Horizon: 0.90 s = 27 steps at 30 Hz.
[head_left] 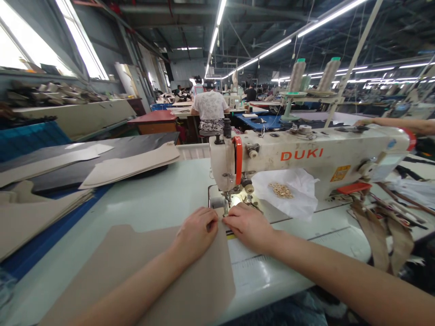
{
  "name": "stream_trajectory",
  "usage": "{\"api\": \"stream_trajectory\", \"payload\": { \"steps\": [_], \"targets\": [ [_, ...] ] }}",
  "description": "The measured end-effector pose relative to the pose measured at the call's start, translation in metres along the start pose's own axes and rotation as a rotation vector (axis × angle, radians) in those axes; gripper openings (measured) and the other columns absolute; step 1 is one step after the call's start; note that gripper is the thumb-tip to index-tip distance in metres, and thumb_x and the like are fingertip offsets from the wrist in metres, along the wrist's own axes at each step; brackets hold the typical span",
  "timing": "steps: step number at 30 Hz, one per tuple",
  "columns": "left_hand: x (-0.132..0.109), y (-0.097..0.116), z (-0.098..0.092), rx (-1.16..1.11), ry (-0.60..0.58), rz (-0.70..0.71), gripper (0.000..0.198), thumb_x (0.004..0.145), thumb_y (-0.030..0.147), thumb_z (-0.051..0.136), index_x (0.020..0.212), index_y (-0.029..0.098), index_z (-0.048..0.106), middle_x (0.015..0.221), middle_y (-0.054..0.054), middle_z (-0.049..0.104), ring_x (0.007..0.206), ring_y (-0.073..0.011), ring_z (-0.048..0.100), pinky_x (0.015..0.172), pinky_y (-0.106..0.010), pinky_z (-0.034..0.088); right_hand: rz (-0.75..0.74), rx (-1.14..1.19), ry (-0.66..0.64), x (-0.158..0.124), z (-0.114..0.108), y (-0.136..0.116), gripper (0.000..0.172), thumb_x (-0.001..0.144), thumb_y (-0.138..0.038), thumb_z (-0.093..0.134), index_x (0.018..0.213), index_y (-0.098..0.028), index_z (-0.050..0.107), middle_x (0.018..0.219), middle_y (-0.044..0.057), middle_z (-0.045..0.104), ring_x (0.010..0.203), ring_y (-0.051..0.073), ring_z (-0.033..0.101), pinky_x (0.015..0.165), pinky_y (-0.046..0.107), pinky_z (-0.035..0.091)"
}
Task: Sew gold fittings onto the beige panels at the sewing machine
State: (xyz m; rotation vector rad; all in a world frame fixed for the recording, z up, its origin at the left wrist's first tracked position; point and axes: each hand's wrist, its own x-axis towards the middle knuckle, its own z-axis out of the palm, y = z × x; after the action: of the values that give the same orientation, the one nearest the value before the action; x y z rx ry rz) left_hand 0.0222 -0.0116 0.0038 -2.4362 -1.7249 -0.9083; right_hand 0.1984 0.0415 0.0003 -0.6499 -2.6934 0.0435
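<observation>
A large beige panel (204, 280) lies on the pale green table, its upper corner under the needle area of a white sewing machine (265, 156). My left hand (197, 231) rests on the panel's upper edge, fingers curled and thumb near the fingertips. Just right of it, my right hand (249, 226) pinches at the panel's corner beside the presser foot (227, 199). Whatever is between the fingers of either hand is too small to make out. The machine's lamp lights the spot behind my fingertips.
Stacks of beige panels (132, 165) lie at the left. Small gold-coloured rings (281, 190) sit on white plastic (301, 203) behind the needle. Brown straps (401, 240) hang at the right. A person (210, 106) sits ahead; another person's arm (401, 124) reaches in at right.
</observation>
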Motion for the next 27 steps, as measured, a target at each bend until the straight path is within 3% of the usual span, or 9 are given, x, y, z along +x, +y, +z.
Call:
{"api": "stream_trajectory", "payload": {
  "steps": [9,17,27],
  "targets": [
    [0.003,-0.005,0.001,0.039,-0.08,0.066,0.018,0.081,0.011,0.044,0.07,0.019,0.055,0.073,-0.003,0.062,0.075,-0.0181,0.056,0.071,-0.03,0.048,-0.126,-0.138,-0.045,0.0,-0.005,0.004,0.012,0.091,-0.019,0.05,0.092,-0.016,0.062,0.084,0.005,0.058,0.084,0.02,0.049,0.074,0.03,0.04],
    [0.0,-0.005,0.002,0.065,-0.06,0.086,0.019,0.083,0.012,0.042,0.071,0.019,0.056,0.075,-0.003,0.063,0.076,-0.018,0.056,0.072,-0.03,0.048,-0.429,-0.143,-0.131,-0.017,-0.03,-0.002,0.017,0.093,-0.017,0.047,0.087,-0.015,0.064,0.089,0.004,0.063,0.088,0.018,0.051,0.084,0.03,0.041],
    [-0.001,-0.007,0.004,0.048,-0.02,0.093,0.018,0.082,0.012,0.042,0.074,0.019,0.056,0.076,-0.004,0.064,0.076,-0.0178,0.057,0.072,-0.029,0.049,-0.458,-0.145,-0.116,-0.015,-0.023,0.002,0.017,0.095,-0.018,0.044,0.095,-0.015,0.061,0.107,0.006,0.063,0.098,0.017,0.052,0.087,0.029,0.041]
  ]
}}
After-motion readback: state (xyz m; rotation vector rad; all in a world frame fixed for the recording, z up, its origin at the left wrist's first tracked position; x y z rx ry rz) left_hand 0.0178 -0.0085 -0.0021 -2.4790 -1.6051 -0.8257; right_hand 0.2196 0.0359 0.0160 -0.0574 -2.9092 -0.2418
